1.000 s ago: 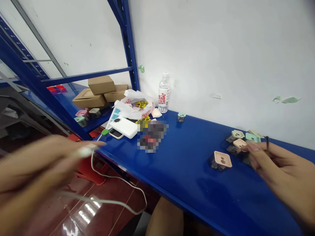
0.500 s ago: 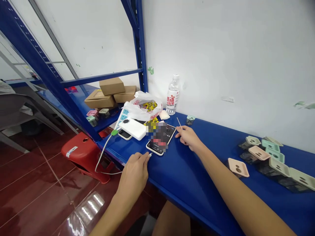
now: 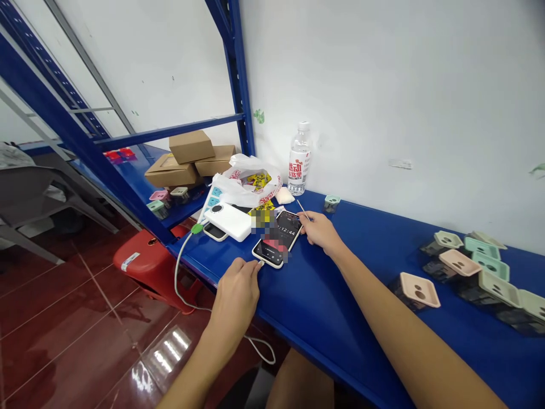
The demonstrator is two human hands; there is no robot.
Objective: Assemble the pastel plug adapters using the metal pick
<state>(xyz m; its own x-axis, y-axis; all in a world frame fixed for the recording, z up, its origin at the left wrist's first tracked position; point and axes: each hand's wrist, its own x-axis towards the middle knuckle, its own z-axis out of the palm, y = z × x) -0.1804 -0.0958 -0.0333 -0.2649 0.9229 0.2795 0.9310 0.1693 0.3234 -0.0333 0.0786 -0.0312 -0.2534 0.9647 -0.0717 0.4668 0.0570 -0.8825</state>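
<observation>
A smartphone in a cream case (image 3: 286, 229) lies on the blue bench, its screen lit and partly hidden by a pixelated patch. My left hand (image 3: 235, 293) is at the phone's lower end, pinching a small white cable plug (image 3: 260, 263) against it. A white cable (image 3: 179, 278) runs from a green connector down over the bench edge and behind this hand. My right hand (image 3: 320, 233) rests beside the phone's upper right edge, pinching a thin pale stick (image 3: 302, 209) that points up and to the left.
A white power bank (image 3: 223, 221) and power strip (image 3: 212, 199) lie left of the phone. Behind stand a plastic bag (image 3: 251, 184) and water bottle (image 3: 299, 159). Several pastel square plastic pieces (image 3: 481, 267) sit at right. Cardboard boxes (image 3: 183, 162) occupy the shelf; a red stool (image 3: 147, 264) stands below.
Both hands have come in from the sides to the phone, and the plug has moved to its lower end. The cable now hangs lower, past the bench edge.
</observation>
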